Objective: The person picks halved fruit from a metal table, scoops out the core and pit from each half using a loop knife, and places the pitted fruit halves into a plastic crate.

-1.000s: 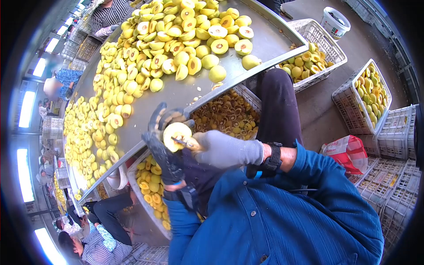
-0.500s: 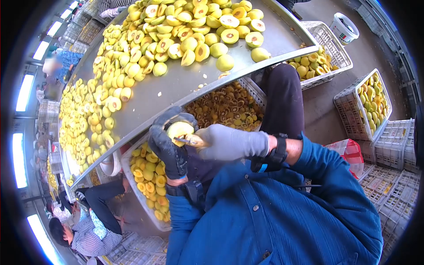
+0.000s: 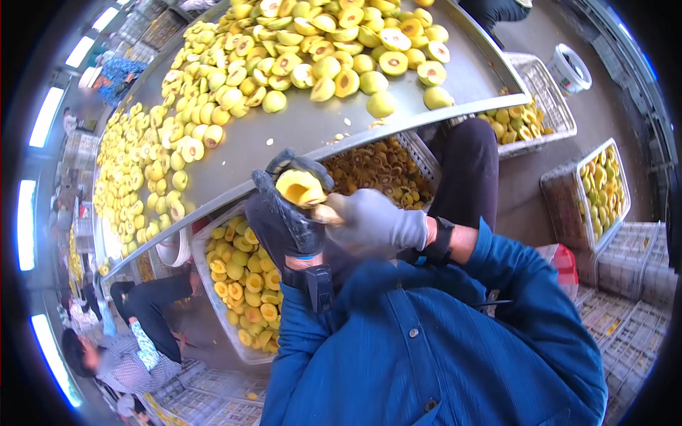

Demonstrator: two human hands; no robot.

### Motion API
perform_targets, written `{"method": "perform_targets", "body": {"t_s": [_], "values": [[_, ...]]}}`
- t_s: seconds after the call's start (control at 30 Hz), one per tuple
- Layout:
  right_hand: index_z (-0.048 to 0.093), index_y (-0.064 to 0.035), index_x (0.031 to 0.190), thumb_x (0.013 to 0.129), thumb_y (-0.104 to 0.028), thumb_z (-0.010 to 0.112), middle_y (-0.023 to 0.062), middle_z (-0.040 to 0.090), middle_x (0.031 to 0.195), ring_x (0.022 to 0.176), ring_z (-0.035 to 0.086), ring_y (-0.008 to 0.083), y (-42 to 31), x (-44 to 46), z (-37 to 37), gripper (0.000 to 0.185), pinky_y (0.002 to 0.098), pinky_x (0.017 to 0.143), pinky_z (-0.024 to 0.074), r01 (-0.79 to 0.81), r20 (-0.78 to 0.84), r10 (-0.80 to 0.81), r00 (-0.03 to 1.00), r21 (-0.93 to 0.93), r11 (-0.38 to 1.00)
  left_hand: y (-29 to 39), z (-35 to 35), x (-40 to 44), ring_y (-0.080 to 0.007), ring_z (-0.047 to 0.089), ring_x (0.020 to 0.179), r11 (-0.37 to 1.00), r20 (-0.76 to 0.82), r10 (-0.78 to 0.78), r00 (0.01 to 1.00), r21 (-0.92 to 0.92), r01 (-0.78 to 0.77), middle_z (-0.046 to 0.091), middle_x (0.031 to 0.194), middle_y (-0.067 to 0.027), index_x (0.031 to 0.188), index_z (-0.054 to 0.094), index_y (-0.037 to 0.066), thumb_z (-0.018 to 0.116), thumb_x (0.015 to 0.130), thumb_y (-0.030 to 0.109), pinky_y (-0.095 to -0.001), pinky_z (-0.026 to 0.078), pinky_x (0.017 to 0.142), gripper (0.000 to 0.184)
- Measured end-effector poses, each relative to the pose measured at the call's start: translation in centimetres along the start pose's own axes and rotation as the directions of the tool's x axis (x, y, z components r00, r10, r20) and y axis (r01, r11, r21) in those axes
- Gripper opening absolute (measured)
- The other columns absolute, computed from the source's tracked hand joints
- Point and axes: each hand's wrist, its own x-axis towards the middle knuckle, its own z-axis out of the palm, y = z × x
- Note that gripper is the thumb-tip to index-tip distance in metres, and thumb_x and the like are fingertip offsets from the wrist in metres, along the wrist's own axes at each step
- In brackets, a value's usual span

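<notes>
Now hollow — fruit half (image 3: 300,187), cupped in left fingers (image 3: 264,184), flat-faced before

The metal table (image 3: 245,155) is looking smooth and shiny. On it, the fruit halves (image 3: 327,67) are showing smooth skins. By the table's near edge, the left hand (image 3: 293,220) is wearing a dark, rubbery-looking glove (image 3: 304,241), and the right hand (image 3: 376,219) a matt, grey cloth glove (image 3: 405,228). Past the table's right corner, a bucket (image 3: 563,74) is looking like smooth plastic. Below the table, a blue shirt (image 3: 376,341) is showing lines in its cloth.
</notes>
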Motion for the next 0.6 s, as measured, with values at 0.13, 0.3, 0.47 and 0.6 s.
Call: {"method": "perform_targets", "body": {"t_s": [0.13,0.3,0.47,0.6], "values": [[0.058,-0.0081,0.104,0.088,-0.028,0.061,0.0166,0.065,0.069,0.060,0.064,0.0353,9.1,-0.8,2.7,0.026,0.0460,0.052,0.0513,-0.233,0.003,0.251,0.968,-0.364,0.902,-1.2,-1.8,1.5,-0.0294,0.058,0.110,0.994,-0.096,0.080,0.992,0.078,-0.073,0.059,0.120,-0.0169,0.128,0.049,-0.003,0.038,0.102,0.048,-0.0433,0.050,0.096,0.058],[0.069,-0.0026,0.084,0.084,-0.018,0.057,0.0217,0.068,0.079,0.078,0.068,0.0401,13.8,-4.2,2.1,0.020,0.0486,0.070,0.0535,-0.413,0.164,0.555,0.816,-0.505,0.758,-1.2,-6.7,1.7,-0.0363,0.050,0.123,0.718,-0.090,-0.097,0.991,-0.696,0.007,0.058,0.128,-0.0201,0.131,0.051,-0.004,0.046,0.098,0.051,-0.0528,0.036,0.111,0.064],[0.060,0.0009,0.103,0.088,-0.029,0.060,0.0290,0.065,0.084,0.083,0.063,0.0462,13.7,-4.2,2.8,0.034,0.0504,0.072,0.0494,-0.454,0.114,0.506,0.855,-0.307,0.836,0.9,-15.2,-1.5,-0.0366,0.044,0.130,0.627,-0.268,0.016,0.963,-0.747,-0.219,0.051,0.138,-0.0208,0.135,0.047,-0.004,0.047,0.099,0.030,-0.0518,0.032,0.114,0.049],[0.060,0.0014,0.101,0.088,-0.030,0.060,0.0290,0.064,0.079,0.079,0.064,0.0448,14.0,-5.0,3.8,0.033,0.0481,0.068,0.0492,-0.457,0.181,0.498,0.848,-0.226,0.860,-2.2,-26.6,-5.6,-0.0296,0.053,0.119,0.762,-0.529,-0.026,0.848,-0.559,-0.326,0.056,0.127,-0.0164,0.131,0.049,-0.002,0.043,0.102,0.030,-0.0475,0.039,0.109,0.044]]}}
